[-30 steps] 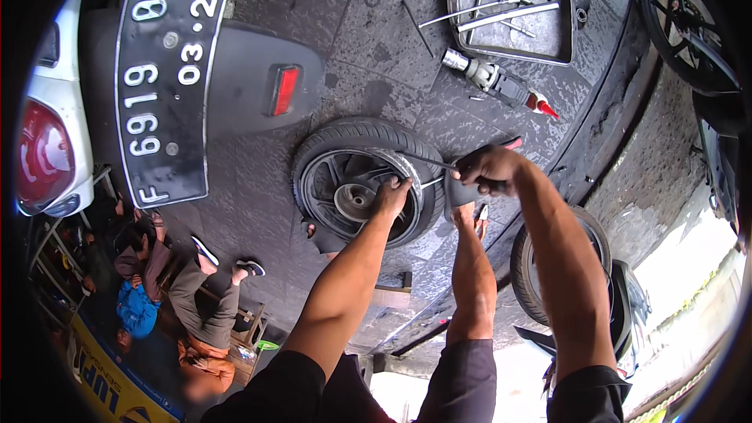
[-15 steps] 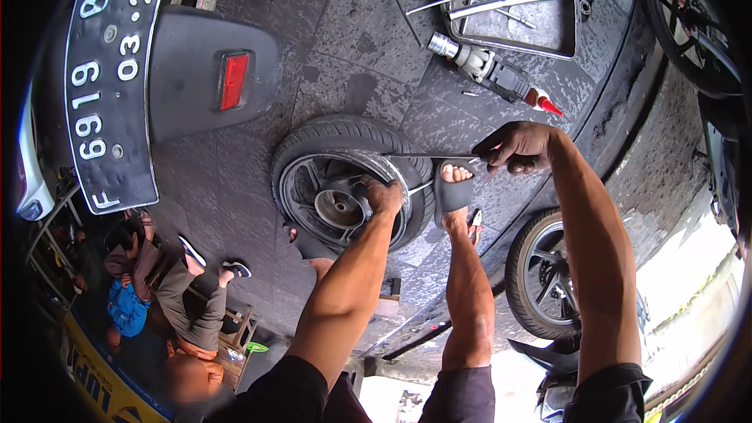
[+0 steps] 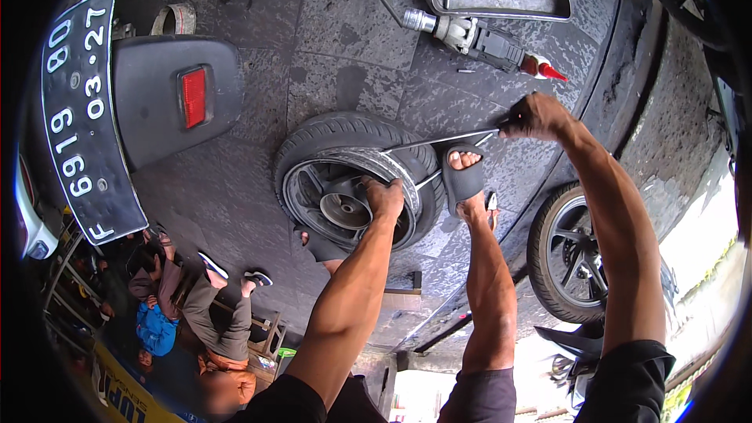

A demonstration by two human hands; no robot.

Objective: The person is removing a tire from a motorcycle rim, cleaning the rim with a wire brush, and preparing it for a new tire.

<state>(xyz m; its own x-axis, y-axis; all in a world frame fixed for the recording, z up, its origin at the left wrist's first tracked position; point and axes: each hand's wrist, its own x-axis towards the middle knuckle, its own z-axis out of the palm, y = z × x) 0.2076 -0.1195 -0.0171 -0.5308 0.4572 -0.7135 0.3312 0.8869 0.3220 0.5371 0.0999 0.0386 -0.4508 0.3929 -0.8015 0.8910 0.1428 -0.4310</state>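
A motorcycle wheel (image 3: 312,205) with a black tire (image 3: 329,130) lies flat on the floor in the middle. My left hand (image 3: 384,197) is closed on the rim's spoke area, beside the hub (image 3: 345,210). In my right hand (image 3: 539,117) is the outer end of a thin metal tire lever (image 3: 442,141); its other end is tucked between tire and rim. A second lever (image 3: 429,179) sticks out of the tire's right side, and my sandaled foot (image 3: 464,176) covers part of it. The fingertips of my left hand are partly hidden.
An impact wrench (image 3: 478,41) and a red-capped bottle (image 3: 542,67) lie beyond the wheel, near a metal tool tray (image 3: 501,13). Another wheel (image 3: 568,254) is at the right. A fender with a number plate (image 3: 90,117) juts in at the left. Two people (image 3: 160,325) sit lower left.
My right hand has moved up and slightly right, swinging the lever's outer end up. My left hand stays on the wheel. The view has shifted, so the tools sit higher in it.
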